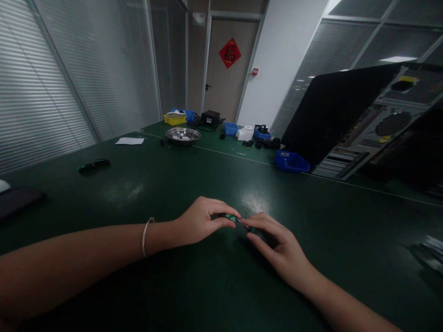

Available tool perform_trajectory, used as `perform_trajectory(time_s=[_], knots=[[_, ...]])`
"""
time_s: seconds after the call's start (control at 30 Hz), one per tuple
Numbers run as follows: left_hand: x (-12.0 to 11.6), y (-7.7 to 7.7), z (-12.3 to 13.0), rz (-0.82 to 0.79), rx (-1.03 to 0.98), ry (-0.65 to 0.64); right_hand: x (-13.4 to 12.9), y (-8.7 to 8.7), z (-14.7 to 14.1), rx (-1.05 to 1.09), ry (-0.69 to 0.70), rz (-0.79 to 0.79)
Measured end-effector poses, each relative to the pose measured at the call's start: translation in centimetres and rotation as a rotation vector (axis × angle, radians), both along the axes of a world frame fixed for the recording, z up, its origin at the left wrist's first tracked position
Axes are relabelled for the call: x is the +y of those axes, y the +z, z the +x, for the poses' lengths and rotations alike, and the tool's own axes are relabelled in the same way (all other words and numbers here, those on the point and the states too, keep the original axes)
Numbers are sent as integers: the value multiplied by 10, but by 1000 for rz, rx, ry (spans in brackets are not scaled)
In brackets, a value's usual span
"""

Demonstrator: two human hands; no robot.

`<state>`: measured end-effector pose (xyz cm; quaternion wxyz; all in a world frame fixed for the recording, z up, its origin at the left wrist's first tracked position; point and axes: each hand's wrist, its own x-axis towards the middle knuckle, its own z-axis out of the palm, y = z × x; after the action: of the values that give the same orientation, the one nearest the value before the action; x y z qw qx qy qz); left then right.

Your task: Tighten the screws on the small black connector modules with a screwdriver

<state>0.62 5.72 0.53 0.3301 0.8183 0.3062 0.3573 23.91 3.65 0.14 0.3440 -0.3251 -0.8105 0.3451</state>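
Pinched between the thumb and fingers of my left hand (204, 220) is a small green circuit board (230, 218). My right hand (277, 240) is closed just to its right, its thumb and forefinger around a small dark piece (247, 227) that I cannot make out. Something thin and light-coloured runs between the board and the right fingertips. Both hands are close together over the green tabletop (194, 286). My fingers hide most of the board.
A blue bin (292, 162) stands by a computer case (346, 124) at the right. Farther back are a metal bowl (182, 136), a yellow basket (175, 120) and a black box (210, 118). Dark green-edged parts (93, 166) and white paper (129, 141) lie at left.
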Motion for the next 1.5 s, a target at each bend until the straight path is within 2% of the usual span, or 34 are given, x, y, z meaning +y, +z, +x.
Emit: perform_trajectory(time_s=[0.1, 0.27, 0.63, 0.83, 0.93, 1.2, 1.43, 1.5], knots=[[-1, 1, 0, 29, -8, -1, 0, -1, 0, 2, 2, 4], [0, 0, 0, -15, 1, 3, -1, -3, 1, 8, 8, 13], [3, -7, 0, -236, -70, -4, -1, -1, 0, -3, 4, 22], [-4, 2, 3, 1, -42, 52, -2, 0, -1, -1, -27, 33], [-5, 4, 4, 24, -49, 70, -3, 1, -1, -10, -40, 46], [-2, -1, 5, -98, -111, 78, -2, 0, -1, -24, -59, 111], [-2, -5, 7, -301, -223, 37, -1, -2, 0, -32, -65, 120], [-2, -4, 7, -288, -215, 41, -1, -2, 0, -34, -66, 122]])
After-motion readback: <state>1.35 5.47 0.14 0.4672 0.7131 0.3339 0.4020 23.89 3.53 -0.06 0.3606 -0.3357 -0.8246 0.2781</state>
